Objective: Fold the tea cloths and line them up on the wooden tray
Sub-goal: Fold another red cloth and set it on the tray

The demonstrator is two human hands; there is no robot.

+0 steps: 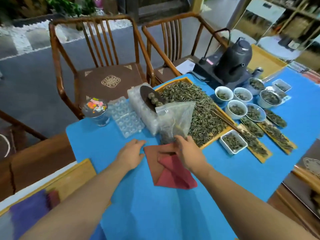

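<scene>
A red-brown tea cloth (171, 175) lies partly folded on the blue table cover (233, 174), in front of me. My right hand (188, 153) rests on its far right part, fingers pinching a fold of it. My left hand (131, 153) lies flat and open just left of the cloth, fingertips near its far left corner. A wooden tray (76, 177) sits at the near left; folded purple and dark red cloths (34, 205) lie on it, blurred.
Beyond the cloth stand a clear plastic bag of tea (176, 118), a big tray of loose tea leaves (199, 108), plastic blister packs (128, 118) and a glass jar (97, 110). Bowls and dishes of tea (242, 108) and a black kettle (233, 59) fill the right. Two wooden chairs (97, 66) stand behind.
</scene>
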